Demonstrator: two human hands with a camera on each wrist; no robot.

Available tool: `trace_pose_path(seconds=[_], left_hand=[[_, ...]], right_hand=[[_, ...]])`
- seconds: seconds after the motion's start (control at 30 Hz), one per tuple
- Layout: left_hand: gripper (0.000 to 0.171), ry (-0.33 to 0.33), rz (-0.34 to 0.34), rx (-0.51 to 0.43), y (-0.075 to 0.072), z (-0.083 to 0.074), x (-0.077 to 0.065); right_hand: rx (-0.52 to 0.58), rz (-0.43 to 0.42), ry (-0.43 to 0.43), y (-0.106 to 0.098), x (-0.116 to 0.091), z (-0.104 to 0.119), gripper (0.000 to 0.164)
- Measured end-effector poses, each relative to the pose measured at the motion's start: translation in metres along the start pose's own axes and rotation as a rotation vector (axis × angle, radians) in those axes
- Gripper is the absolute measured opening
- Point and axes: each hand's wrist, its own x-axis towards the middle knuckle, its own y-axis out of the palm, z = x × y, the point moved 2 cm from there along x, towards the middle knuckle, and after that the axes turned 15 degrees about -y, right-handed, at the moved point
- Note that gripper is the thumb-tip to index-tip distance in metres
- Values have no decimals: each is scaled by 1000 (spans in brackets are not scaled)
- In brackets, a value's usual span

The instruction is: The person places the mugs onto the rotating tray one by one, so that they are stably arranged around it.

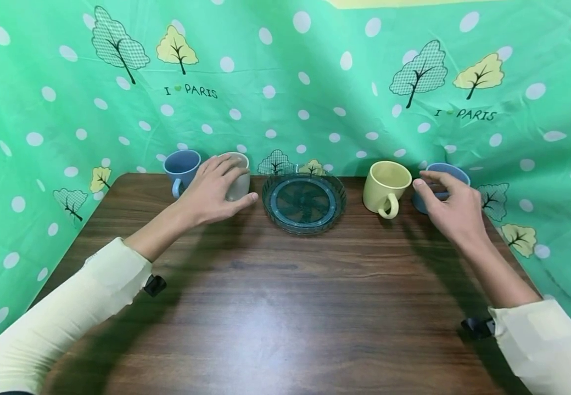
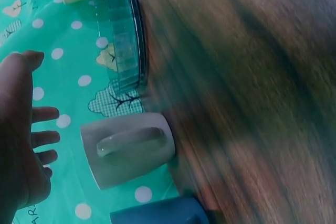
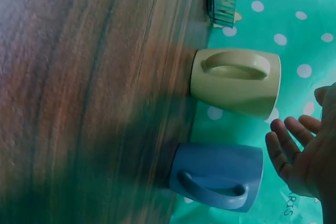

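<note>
My left hand hovers over a pale grey mug, fingers extended and thumb spread. In the left wrist view a gap shows between that hand and the mug, whose handle faces the camera. A blue mug stands just left of it. Over on the right, my right hand is held above a second blue mug, partly covering it, fingers loosely bent and holding nothing. The right wrist view has this hand beyond the blue mug's rim. Beside it is an upright yellow mug.
Between the two pairs of mugs sits a round, ribbed, teal glass dish at the back of the dark wooden table. A green dotted cloth with printed trees hangs directly behind and along the sides.
</note>
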Motion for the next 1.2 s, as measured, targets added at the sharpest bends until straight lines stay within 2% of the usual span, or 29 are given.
trace_pose_path(seconds=[0.17,0.33,0.47,0.73,1.0,1.2], left_hand=[[64,47,-32,-52,2,-7,-3],[59,68,1,-97,6,-12,-7],[59,87,25,-96,12,-15,-9],[66,66,102,-73,25,-17,-14],[66,68,146,-99,34,-18,-18],[66,71,168,-104,39,-16,-19]], right_hand=[[-2,28,44,2,-4,-2,56],[1,48,86,4,-9,-5,56],[31,55,111,6,-11,-6,57],[73,105,136,13,-14,-9,53],[251,154,194,22,-19,-13,55],[263,197,218,26,-20,-12,59]])
